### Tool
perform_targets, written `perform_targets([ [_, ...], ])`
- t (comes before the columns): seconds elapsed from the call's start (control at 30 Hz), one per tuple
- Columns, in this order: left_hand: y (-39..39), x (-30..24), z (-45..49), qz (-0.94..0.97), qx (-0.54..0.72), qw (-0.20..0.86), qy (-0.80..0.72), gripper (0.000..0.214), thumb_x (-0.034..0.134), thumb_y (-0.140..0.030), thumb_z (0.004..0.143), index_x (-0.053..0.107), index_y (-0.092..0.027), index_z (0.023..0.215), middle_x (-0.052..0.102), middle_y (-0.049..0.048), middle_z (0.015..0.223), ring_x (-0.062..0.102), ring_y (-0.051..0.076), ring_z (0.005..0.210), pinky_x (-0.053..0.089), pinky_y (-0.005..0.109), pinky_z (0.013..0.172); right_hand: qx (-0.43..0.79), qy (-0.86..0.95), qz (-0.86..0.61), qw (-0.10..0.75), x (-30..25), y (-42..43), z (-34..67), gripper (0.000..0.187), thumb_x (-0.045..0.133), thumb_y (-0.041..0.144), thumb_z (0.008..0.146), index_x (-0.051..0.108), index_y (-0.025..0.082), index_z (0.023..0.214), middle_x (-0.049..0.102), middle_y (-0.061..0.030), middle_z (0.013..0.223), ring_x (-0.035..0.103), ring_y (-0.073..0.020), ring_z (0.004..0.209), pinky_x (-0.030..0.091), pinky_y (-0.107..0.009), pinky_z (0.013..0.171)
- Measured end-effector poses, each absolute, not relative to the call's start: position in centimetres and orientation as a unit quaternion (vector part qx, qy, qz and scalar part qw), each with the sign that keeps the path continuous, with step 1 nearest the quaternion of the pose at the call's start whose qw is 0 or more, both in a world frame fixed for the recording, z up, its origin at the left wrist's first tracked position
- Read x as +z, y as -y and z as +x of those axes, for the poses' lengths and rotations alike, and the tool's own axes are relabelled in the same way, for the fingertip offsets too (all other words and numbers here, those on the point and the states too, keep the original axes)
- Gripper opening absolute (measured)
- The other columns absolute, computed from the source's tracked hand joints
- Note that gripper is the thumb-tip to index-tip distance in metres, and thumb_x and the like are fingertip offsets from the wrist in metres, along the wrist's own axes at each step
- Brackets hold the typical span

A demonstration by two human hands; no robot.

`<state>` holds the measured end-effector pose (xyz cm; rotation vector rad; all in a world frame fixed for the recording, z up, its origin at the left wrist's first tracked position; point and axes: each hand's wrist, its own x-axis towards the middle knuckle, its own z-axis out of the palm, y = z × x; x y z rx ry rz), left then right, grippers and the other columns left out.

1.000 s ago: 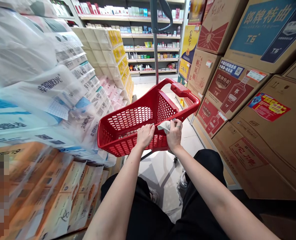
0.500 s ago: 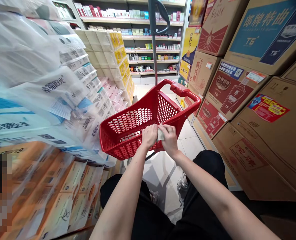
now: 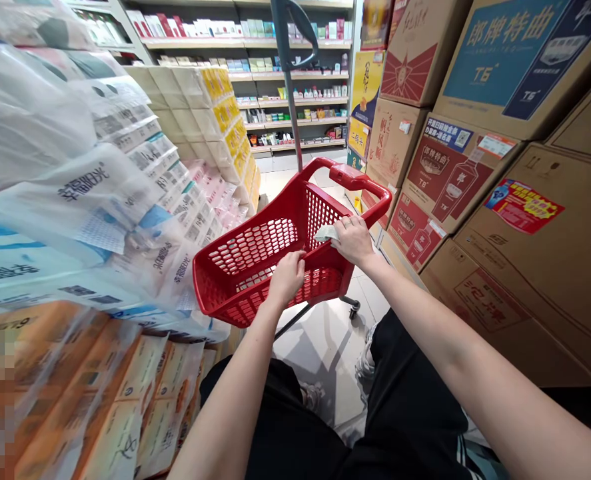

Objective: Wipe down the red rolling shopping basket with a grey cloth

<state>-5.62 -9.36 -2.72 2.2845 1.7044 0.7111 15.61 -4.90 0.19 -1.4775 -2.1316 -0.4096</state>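
Note:
A red plastic shopping cart basket (image 3: 248,243) with perforated walls stands before my knees, tilted in view. My left hand (image 3: 288,277) is closed around its near top rim, with the thumb lying along the edge. My right hand (image 3: 354,241) holds a pale, crumpled cloth (image 3: 326,233) against the same rim, further right and closer to the handle end. The cart's red handle (image 3: 352,179) rises beyond my right hand. A grey pole with a looped grip (image 3: 288,40) stands up behind the basket.
Plastic-wrapped tissue packs (image 3: 100,193) are stacked close on the left, above orange packs (image 3: 65,393). Cardboard cartons (image 3: 515,267) line the right side. Shelves of small goods (image 3: 255,43) stand at the back. A cart wheel (image 3: 354,309) rests on the tiled floor near my shoes.
My hands have moved apart. The right one slid with the cloth along the rim toward the handle; the left shifted slightly nearer and lower on the rim.

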Motion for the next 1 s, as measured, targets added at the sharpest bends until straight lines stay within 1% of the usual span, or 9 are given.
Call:
perform_targets([
  [0.13, 10.5, -3.2, -9.9, 0.74, 0.095, 0.049, -0.664, 0.052, 0.016, -0.049, 0.093, 0.059, -0.022, 0.1, 0.067, 0.0062, 0.099, 0.061, 0.019, 0.089, 0.043, 0.028, 0.076, -0.154, 0.776, -0.551, 0.266, 0.4, 4.9, 15.8, 0.029, 0.052, 0.035, 0.083, 0.059, 0.011, 0.097, 0.058, -0.0173, 0.107, 0.043, -0.0312, 0.105, 0.026, -0.047, 0.097],
  [0.23, 10.9, -3.5, -11.9, 0.732, 0.041, 0.032, -0.68, 0.058, 0.011, -0.054, 0.091, 0.06, -0.024, 0.098, 0.069, 0.0053, 0.093, 0.063, 0.02, 0.086, 0.041, 0.027, 0.07, -0.147, 0.762, -0.559, 0.291, 0.2, 5.2, 15.4, 0.031, 0.051, 0.036, 0.083, 0.06, 0.011, 0.099, 0.058, -0.0166, 0.108, 0.042, -0.0314, 0.107, 0.023, -0.05, 0.1],
  [0.37, 10.7, -3.5, -11.7, 0.734, 0.032, 0.036, -0.677, 0.06, 0.009, -0.054, 0.091, 0.06, -0.025, 0.1, 0.069, 0.0049, 0.095, 0.063, 0.021, 0.086, 0.041, 0.027, 0.069, -0.113, 0.78, -0.526, 0.319, -1.4, 6.6, 12.7, 0.039, 0.049, 0.043, 0.085, 0.06, 0.014, 0.109, 0.057, -0.0137, 0.112, 0.042, -0.0299, 0.108, 0.017, -0.052, 0.105],
  [0.43, 10.7, -3.5, -11.2, 0.742, 0.031, 0.038, -0.669, 0.06, 0.008, -0.053, 0.091, 0.06, -0.024, 0.1, 0.069, 0.0052, 0.094, 0.063, 0.021, 0.087, 0.04, 0.027, 0.07, -0.092, 0.795, -0.502, 0.328, -2.6, 7.6, 10.5, 0.038, 0.046, 0.043, 0.088, 0.059, 0.018, 0.113, 0.057, -0.0119, 0.114, 0.042, -0.0281, 0.109, 0.017, -0.052, 0.107],
  [0.63, 10.6, -3.6, -11.1, 0.767, 0.04, 0.052, -0.639, 0.055, 0.011, -0.051, 0.092, 0.057, -0.028, 0.11, 0.068, 0.0031, 0.101, 0.062, 0.02, 0.09, 0.039, 0.026, 0.069, -0.083, 0.843, -0.434, 0.307, -4.9, 8.4, 7.0, 0.03, 0.043, 0.029, 0.092, 0.058, 0.023, 0.117, 0.059, -0.008, 0.113, 0.045, -0.0228, 0.11, 0.022, -0.047, 0.107],
  [0.73, 10.4, -3.5, -11.2, 0.765, 0.042, 0.069, -0.639, 0.057, 0.01, -0.052, 0.092, 0.059, -0.026, 0.104, 0.068, 0.003, 0.099, 0.062, 0.019, 0.089, 0.038, 0.025, 0.067, -0.101, 0.879, -0.38, 0.27, -4.4, 7.2, 9.5, 0.03, 0.042, 0.022, 0.092, 0.057, 0.022, 0.117, 0.058, -0.0079, 0.118, 0.047, -0.0209, 0.109, 0.025, -0.044, 0.106],
  [0.83, 10.3, -3.4, -10.8, 0.757, 0.048, 0.075, -0.647, 0.057, 0.011, -0.052, 0.092, 0.06, -0.026, 0.102, 0.068, 0.0035, 0.1, 0.061, 0.02, 0.091, 0.038, 0.026, 0.068, -0.128, 0.861, -0.416, 0.262, -3.2, 5.7, 13.3, 0.031, 0.042, 0.018, 0.091, 0.057, 0.019, 0.118, 0.057, -0.0106, 0.121, 0.046, -0.0227, 0.112, 0.024, -0.048, 0.107],
  [0.93, 10.2, -3.5, -10.0, 0.747, 0.057, 0.075, -0.658, 0.055, 0.013, -0.053, 0.092, 0.06, -0.027, 0.105, 0.067, 0.0036, 0.105, 0.06, 0.02, 0.095, 0.039, 0.026, 0.072, -0.139, 0.816, -0.484, 0.284, -2.5, 4.7, 16.0, 0.032, 0.042, 0.017, 0.09, 0.056, 0.017, 0.12, 0.054, -0.0127, 0.125, 0.041, -0.025, 0.119, 0.019, -0.054, 0.109],
  [1.0, 10.1, -3.5, -9.4, 0.751, 0.061, 0.078, -0.653, 0.055, 0.013, -0.053, 0.092, 0.061, -0.027, 0.102, 0.068, 0.0037, 0.102, 0.061, 0.02, 0.094, 0.038, 0.026, 0.071, -0.138, 0.785, -0.521, 0.305, -2.7, 4.5, 16.1, 0.033, 0.039, 0.017, 0.091, 0.056, 0.017, 0.119, 0.051, -0.0131, 0.127, 0.038, -0.0252, 0.123, 0.016, -0.056, 0.11],
])
